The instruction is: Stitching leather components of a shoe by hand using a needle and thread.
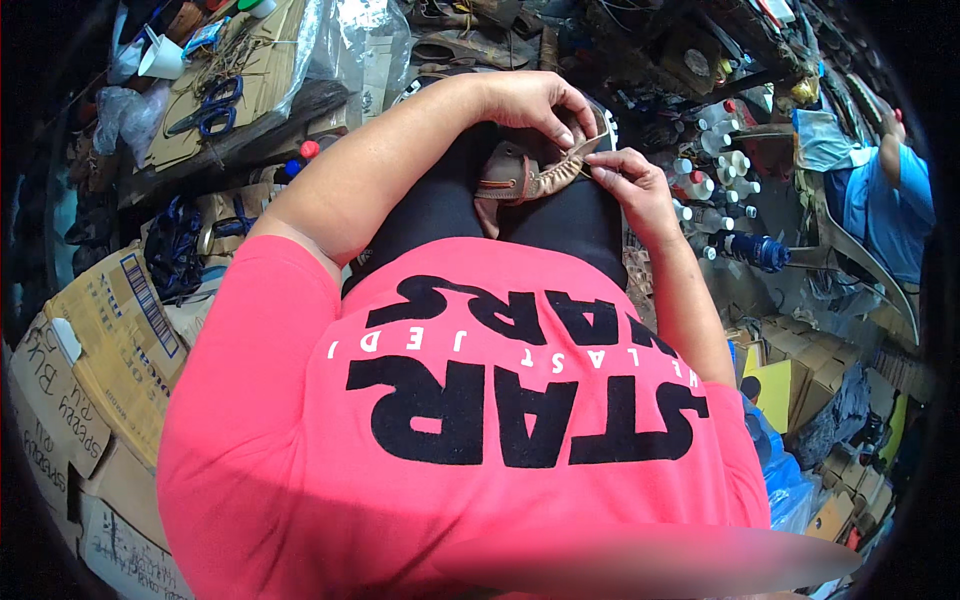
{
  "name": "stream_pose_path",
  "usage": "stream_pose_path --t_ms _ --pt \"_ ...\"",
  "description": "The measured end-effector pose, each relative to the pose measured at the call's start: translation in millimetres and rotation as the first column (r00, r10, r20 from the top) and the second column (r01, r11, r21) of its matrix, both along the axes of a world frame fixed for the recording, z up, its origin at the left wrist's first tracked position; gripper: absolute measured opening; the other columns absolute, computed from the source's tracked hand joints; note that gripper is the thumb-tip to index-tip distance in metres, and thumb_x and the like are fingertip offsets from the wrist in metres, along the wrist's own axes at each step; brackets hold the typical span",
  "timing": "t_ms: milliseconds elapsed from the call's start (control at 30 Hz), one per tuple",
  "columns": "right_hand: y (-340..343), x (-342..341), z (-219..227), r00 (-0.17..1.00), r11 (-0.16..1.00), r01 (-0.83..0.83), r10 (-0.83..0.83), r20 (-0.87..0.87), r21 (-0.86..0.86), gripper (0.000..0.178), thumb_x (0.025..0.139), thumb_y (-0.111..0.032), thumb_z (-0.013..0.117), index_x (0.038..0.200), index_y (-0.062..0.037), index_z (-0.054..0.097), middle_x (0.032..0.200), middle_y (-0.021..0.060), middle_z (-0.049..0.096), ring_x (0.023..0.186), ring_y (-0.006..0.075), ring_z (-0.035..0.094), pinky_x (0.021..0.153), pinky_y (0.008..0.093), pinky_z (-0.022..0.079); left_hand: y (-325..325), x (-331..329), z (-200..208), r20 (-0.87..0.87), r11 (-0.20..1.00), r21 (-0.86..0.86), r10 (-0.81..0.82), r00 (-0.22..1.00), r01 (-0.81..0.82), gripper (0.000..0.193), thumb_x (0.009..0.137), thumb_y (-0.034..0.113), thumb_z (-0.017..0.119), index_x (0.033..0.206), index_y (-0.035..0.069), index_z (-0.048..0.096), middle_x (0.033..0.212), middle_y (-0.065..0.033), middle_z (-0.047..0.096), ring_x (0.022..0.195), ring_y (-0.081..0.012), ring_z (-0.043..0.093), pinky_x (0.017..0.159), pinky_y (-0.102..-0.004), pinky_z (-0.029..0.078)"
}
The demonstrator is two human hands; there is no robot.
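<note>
A brown leather shoe upper (pixel 508 172) lies across my lap, over my dark trousers. Its toe side has a puckered, tan seam, and a lace or cord runs along its side. My left hand (pixel 545 108) reaches over from the far side, with thumb and forefinger pinched on the upper's edge at the puckered end. Close by on the right, my right hand (pixel 632 188) has its thumb and forefinger pressed together against the seam. Something thin may be between those fingertips; it is too small to name.
Blue-handled scissors (pixel 218 106) rest on cardboard sheets at the upper left, near a white cup (pixel 160 56). Several bottles (pixel 722 170) stand to the right. Cardboard boxes (pixel 120 310) are stacked at the left. A person in blue (pixel 885 215) is at the far right.
</note>
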State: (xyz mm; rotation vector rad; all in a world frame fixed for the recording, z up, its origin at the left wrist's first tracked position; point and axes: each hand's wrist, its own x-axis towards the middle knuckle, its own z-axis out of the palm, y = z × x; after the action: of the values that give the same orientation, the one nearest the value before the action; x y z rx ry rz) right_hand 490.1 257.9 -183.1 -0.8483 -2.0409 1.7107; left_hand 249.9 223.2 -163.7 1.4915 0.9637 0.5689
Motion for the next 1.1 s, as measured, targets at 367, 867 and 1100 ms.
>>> stream_pose_path --t_ms 367,867,1100 --pt "-11.6 -18.4 30.7 0.993 0.867 -0.058 -0.002 0.120 0.495 0.014 0.074 -0.010 0.072 0.087 -0.0067 0.069 0.081 0.0064 0.062 0.072 0.0172 0.058 0.065 0.0292 0.046 -9.7 4.6 8.5 -0.310 0.861 0.482 0.342 0.887 -0.163 0.029 0.074 -0.001 0.060 0.103 0.005 0.062 0.103 -0.0102 0.057 0.094 -0.0200 0.056 0.085 -0.0282 0.045" --pt "-41.4 -5.0 30.1 0.961 0.675 -0.122 -0.102 0.256 0.727 0.036 0.077 -0.009 0.063 0.111 -0.0200 0.064 0.081 0.0044 0.054 0.080 0.0222 0.056 0.078 0.0373 0.038 -84.2 7.4 17.3 -0.414 0.573 0.810 0.711 0.569 -0.126 0.013 0.073 0.006 0.068 0.085 0.010 0.068 0.076 -0.0089 0.057 0.070 -0.0262 0.057 0.064 -0.0331 0.047" --pt "-20.8 -4.5 33.5 0.980 0.947 -0.072 0.009 0.199 0.312 0.040 0.078 0.008 0.055 0.109 -0.0157 0.067 0.082 0.0044 0.049 0.076 0.0139 0.054 0.072 0.0254 0.045 -73.1 3.2 8.2 -0.183 0.715 0.562 0.597 0.781 -0.416 0.018 0.074 0.007 0.070 0.089 0.017 0.073 0.074 -0.0033 0.051 0.073 -0.0173 0.053 0.065 -0.0283 0.043"
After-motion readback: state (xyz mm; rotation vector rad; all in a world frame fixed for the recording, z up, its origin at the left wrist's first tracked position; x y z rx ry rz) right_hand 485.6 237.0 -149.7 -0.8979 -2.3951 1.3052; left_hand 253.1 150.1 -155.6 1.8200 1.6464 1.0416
